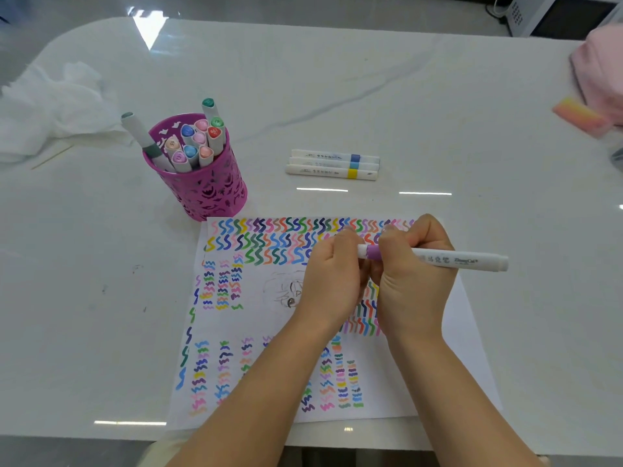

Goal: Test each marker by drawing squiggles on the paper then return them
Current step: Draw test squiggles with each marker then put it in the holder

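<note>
A white marker with a purple band (462, 260) lies level above the paper (468, 348), its far end pointing right. My right hand (413, 281) grips its barrel near the purple band. My left hand (332, 274) is curled around the marker's left end, where the cap sits; the cap itself is hidden by the fingers. The paper is covered with coloured squiggles in rows and columns, with a faint pencil sketch in the middle. A purple cut-out pen cup (202, 176) holding several capped markers stands left of the paper's top edge.
Three white markers (333, 164) with blue, light blue and yellow bands lie side by side beyond the paper. Crumpled white tissue (50, 106) sits far left. A pink cloth (603, 72) and an orange-pink block (578, 116) lie at the right edge. The white table's front edge runs just below the paper.
</note>
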